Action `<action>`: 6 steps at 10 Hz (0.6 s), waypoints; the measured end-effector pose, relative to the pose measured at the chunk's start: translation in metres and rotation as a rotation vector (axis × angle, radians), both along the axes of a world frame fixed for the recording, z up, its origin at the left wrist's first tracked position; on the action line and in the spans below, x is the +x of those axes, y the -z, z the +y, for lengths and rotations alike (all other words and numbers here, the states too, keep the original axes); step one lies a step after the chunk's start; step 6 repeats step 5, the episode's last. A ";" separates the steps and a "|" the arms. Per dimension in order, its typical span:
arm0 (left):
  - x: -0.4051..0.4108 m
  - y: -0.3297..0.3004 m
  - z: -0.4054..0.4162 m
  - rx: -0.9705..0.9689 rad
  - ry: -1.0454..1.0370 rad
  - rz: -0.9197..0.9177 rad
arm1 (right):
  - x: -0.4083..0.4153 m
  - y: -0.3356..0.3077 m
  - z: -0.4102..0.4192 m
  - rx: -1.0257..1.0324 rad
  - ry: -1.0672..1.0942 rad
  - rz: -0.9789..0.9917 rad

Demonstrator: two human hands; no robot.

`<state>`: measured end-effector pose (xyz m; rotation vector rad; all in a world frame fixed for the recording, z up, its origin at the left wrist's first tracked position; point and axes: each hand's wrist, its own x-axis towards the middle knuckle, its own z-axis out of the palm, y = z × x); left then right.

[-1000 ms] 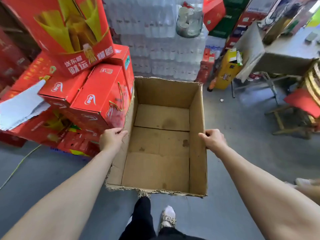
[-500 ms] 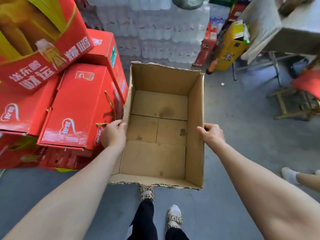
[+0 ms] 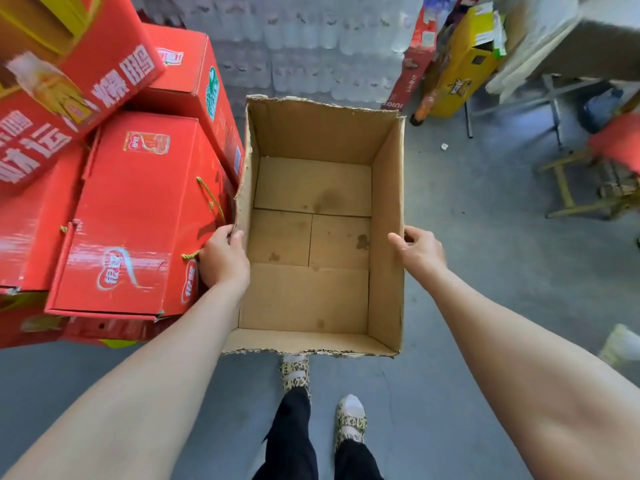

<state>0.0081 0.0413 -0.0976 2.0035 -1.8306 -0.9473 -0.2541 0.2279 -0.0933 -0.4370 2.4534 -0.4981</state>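
Our left hand [image 3: 223, 259] grips the left rim of the empty cardboard box [image 3: 311, 299], and our right hand [image 3: 420, 252] curls over the right rim. We hold the box clear of the grey floor [image 3: 485, 271], ahead of our feet. Over the last second it has drawn in against the stacked red cartons [image 3: 138, 216] at its nine o'clock. Water-bottle packs [image 3: 311, 46] stand at twelve o'clock. We judge the box is nearing its spot beside the stack.
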 end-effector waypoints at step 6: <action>0.026 -0.097 0.044 0.004 0.283 -0.042 | 0.078 -0.102 0.023 0.183 -0.343 0.111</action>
